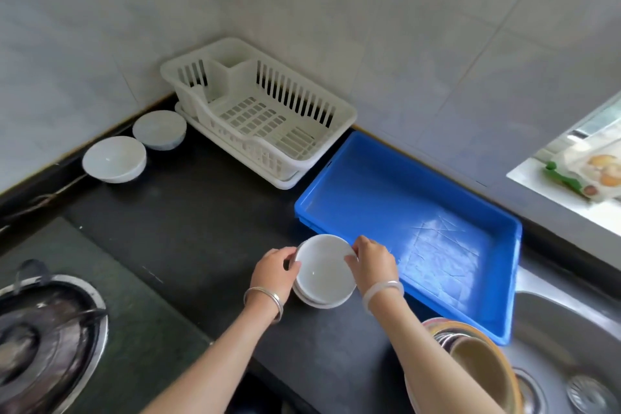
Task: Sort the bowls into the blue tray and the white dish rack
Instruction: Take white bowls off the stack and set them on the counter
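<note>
A small stack of white bowls (pixel 324 274) sits on the black counter just in front of the blue tray (pixel 379 158). My left hand (pixel 274 274) pinches the left rim of the top bowl, and my right hand (pixel 373 260) pinches its right rim. The top bowl is tilted slightly off the one beneath. The blue tray holds nothing. The white dish rack (pixel 342 111) stands in the corner behind it, holding nothing. Two more white bowls wait at the far left, one (pixel 114 158) nearer and one (pixel 159 129) next to the rack.
A gas hob with a dark lidded pot (pixel 40 339) fills the lower left. A steel sink (pixel 571 346) lies at the lower right, with nested beige and metal bowls (pixel 477 360) at its edge. Tiled walls enclose the counter; a windowsill with packaged food (pixel 591 171) is on the right.
</note>
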The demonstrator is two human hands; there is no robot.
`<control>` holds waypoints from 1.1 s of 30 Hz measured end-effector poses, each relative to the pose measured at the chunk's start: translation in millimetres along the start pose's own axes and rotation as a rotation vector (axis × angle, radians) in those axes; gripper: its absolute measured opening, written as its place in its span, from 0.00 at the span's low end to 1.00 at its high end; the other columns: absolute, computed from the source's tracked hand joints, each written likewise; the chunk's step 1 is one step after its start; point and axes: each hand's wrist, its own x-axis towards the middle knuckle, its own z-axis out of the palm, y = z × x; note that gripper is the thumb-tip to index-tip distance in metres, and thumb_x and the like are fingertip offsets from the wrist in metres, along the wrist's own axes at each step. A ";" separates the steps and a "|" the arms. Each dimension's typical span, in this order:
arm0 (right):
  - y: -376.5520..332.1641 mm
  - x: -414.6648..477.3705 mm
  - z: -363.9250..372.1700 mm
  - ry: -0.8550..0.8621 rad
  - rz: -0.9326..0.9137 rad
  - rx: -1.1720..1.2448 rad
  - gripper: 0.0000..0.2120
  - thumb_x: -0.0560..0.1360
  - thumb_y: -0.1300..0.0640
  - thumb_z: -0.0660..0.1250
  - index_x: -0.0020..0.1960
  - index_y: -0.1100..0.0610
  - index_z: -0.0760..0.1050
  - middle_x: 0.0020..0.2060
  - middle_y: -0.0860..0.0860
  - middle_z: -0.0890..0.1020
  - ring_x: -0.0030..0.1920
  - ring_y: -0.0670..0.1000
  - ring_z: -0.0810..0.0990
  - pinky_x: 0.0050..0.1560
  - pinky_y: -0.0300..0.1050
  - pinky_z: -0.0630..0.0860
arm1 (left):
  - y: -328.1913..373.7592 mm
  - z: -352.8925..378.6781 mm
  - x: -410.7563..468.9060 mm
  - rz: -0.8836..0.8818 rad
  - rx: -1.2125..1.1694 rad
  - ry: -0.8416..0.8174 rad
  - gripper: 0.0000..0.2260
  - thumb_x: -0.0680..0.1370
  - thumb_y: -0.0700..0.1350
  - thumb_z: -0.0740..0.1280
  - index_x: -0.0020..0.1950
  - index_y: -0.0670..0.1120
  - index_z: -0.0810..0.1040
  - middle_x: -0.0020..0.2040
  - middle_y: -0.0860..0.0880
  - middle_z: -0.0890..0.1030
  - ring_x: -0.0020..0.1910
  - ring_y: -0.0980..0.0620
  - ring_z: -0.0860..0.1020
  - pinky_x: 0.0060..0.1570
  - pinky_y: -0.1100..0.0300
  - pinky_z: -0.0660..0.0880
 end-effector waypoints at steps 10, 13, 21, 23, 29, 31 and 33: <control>12.4 -2.3 -18.0 0.073 0.037 0.142 0.05 0.74 0.55 0.62 0.41 0.54 0.68 0.35 0.52 0.75 0.37 0.56 0.71 0.35 0.42 0.63 | -4.9 2.6 -0.5 -0.048 -0.052 -0.025 0.14 0.80 0.46 0.58 0.62 0.46 0.76 0.59 0.47 0.76 0.55 0.48 0.78 0.59 0.52 0.75; 20.3 0.2 -28.5 0.117 0.070 0.202 0.06 0.73 0.55 0.64 0.39 0.53 0.69 0.35 0.51 0.77 0.36 0.55 0.72 0.32 0.42 0.62 | -1.2 6.8 1.0 -0.055 0.007 0.022 0.12 0.77 0.46 0.64 0.59 0.47 0.77 0.57 0.49 0.76 0.52 0.49 0.77 0.52 0.60 0.72; 34.2 -5.1 -36.4 0.116 0.113 0.304 0.03 0.72 0.56 0.65 0.41 0.54 0.73 0.32 0.47 0.76 0.35 0.50 0.73 0.30 0.39 0.66 | 15.2 16.3 -2.6 -0.066 0.063 0.171 0.04 0.75 0.39 0.62 0.45 0.47 0.73 0.48 0.49 0.75 0.42 0.48 0.75 0.41 0.55 0.75; 37.2 -8.1 -37.8 0.118 0.106 0.321 0.01 0.72 0.56 0.65 0.41 0.52 0.74 0.30 0.45 0.75 0.35 0.51 0.74 0.33 0.40 0.68 | 17.8 16.5 -1.8 -0.054 0.053 0.195 0.04 0.74 0.39 0.61 0.44 0.46 0.73 0.46 0.48 0.76 0.42 0.46 0.76 0.41 0.52 0.76; 35.6 -13.4 -49.8 0.117 0.090 0.405 0.03 0.71 0.59 0.66 0.40 0.52 0.76 0.28 0.48 0.78 0.37 0.56 0.81 0.42 0.51 0.80 | 24.0 4.3 4.3 -0.052 -0.017 0.218 0.05 0.75 0.40 0.61 0.44 0.47 0.77 0.44 0.49 0.79 0.42 0.47 0.78 0.43 0.52 0.78; 30.7 -11.9 -56.8 0.128 0.064 0.409 0.03 0.71 0.59 0.66 0.40 0.52 0.76 0.29 0.49 0.79 0.35 0.56 0.82 0.42 0.50 0.80 | 23.1 -7.1 7.3 -0.060 -0.074 0.225 0.06 0.74 0.39 0.62 0.43 0.47 0.77 0.41 0.50 0.81 0.41 0.48 0.79 0.42 0.53 0.78; 23.1 -8.5 -64.7 0.136 0.033 0.408 0.04 0.71 0.58 0.66 0.39 0.50 0.76 0.31 0.50 0.81 0.35 0.55 0.82 0.38 0.44 0.78 | 21.3 -23.6 11.1 -0.070 -0.114 0.250 0.06 0.74 0.39 0.63 0.41 0.47 0.78 0.38 0.51 0.81 0.39 0.49 0.80 0.39 0.56 0.76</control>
